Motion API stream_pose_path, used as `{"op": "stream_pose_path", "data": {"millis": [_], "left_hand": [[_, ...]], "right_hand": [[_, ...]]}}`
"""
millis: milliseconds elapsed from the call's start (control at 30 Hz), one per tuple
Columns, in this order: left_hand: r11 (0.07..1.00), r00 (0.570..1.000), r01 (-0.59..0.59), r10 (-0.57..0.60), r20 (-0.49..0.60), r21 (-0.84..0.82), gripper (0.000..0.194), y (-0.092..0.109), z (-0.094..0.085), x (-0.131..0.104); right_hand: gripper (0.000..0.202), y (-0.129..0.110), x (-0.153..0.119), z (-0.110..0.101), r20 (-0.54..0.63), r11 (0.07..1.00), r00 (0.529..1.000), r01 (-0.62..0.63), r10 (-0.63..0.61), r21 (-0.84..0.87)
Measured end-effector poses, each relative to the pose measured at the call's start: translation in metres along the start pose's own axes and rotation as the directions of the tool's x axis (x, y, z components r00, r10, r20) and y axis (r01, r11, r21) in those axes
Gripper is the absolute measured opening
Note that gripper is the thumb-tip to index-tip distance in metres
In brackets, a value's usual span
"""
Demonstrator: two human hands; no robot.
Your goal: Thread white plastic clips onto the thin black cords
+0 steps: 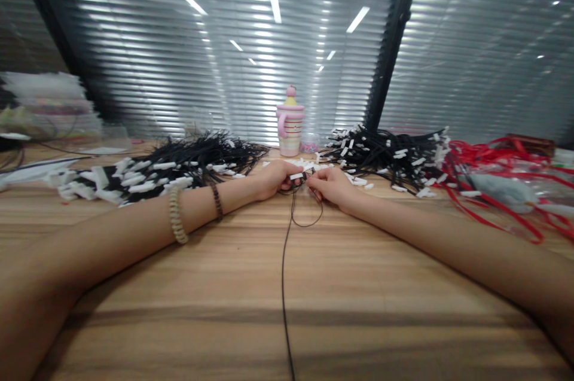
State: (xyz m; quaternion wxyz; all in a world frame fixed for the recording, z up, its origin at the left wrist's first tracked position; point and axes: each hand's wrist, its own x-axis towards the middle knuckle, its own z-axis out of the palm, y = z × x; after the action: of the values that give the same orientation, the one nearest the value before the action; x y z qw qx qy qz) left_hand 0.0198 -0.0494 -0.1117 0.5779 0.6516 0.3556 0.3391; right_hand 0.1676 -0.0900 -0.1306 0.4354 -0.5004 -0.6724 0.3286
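Out in front of me, near the middle of the table, my left hand (275,180) is closed in a pinch on a small white plastic piece (296,177) joined to a thin black cord. Close beside it, my right hand (332,186) pinches part of the same black cord (283,267); the fingertips partly hide what lies between them. From the hands the cord hangs in a loop, and one strand runs along the table toward me. Loose white pieces (359,181) lie just behind and beside my hands.
Black cords with white ends are heaped at left (197,157) and right (385,157). A pink cup (290,130) stands behind my hands. Red ribbons (488,157) and clear plastic bags (506,192) lie far right. Clear plastic packaging (58,112) sits at left. Window blinds (233,70) rise behind the table.
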Motion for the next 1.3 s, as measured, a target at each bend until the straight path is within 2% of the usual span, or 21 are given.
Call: {"op": "stream_pose_path", "data": {"millis": [367,800,1300], "left_hand": [[0.999,0.999,-0.034,0.035,-0.022,0.033,0.017,0.0004,0.0009,-0.0016],[1.0,1.0,-0.031,0.031,0.001,-0.001,0.014,-0.0023,-0.002,0.002],[0.999,0.999,-0.04,0.04,-0.01,-0.028,0.014,0.0004,0.0013,-0.0021]], "right_hand": [[0.012,-0.0006,-0.0028,-0.0001,-0.001,0.999,0.999,0.051,-0.051,0.016],[0.019,-0.0025,-0.0019,0.0015,-0.041,0.999,0.999,0.017,-0.018,-0.029],[0.018,0.0007,0.0008,0.0018,-0.015,0.997,1.0,0.014,-0.013,0.075]]}}
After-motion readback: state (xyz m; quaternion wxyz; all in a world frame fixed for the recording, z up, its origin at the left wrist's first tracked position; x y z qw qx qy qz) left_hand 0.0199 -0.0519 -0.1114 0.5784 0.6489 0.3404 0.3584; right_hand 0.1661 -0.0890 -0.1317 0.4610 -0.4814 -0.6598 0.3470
